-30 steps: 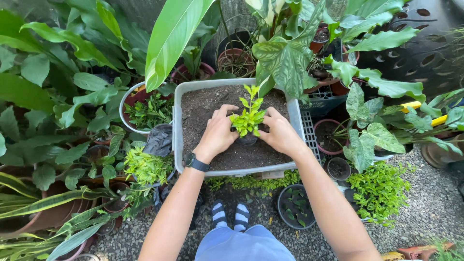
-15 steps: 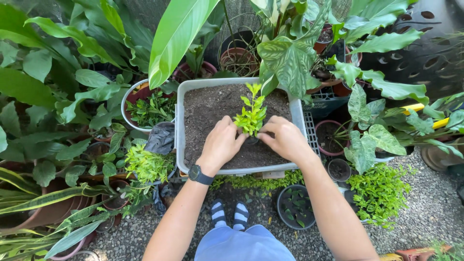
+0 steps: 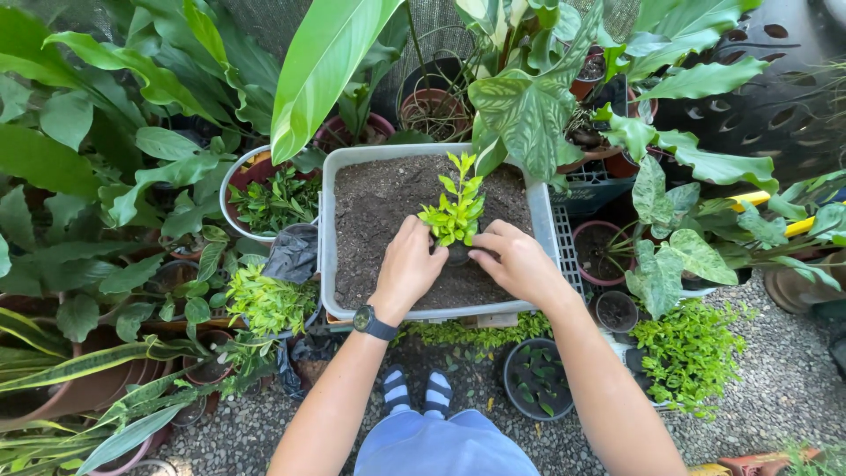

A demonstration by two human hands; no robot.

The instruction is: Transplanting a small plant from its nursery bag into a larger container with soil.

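Observation:
A small bright-green seedling (image 3: 456, 209) stands upright in a little dark pot (image 3: 456, 254) on the soil of a grey plastic tub (image 3: 328, 225). My left hand (image 3: 411, 264), with a black watch on the wrist, wraps the pot from the left. My right hand (image 3: 514, 257) cups it from the right. Both sets of fingers meet around the pot, which is mostly hidden by them. The tub is filled with dark soil.
Potted plants crowd all sides: a white pot (image 3: 232, 189) with green shoots at left, large leafy plants behind, a black pot (image 3: 534, 380) with small shoots near my feet, a low bushy plant (image 3: 688, 353) at right. Gravel covers the ground.
The view has shifted slightly. Both hands stay closed around the small pot and have drawn a little nearer to me on the soil.

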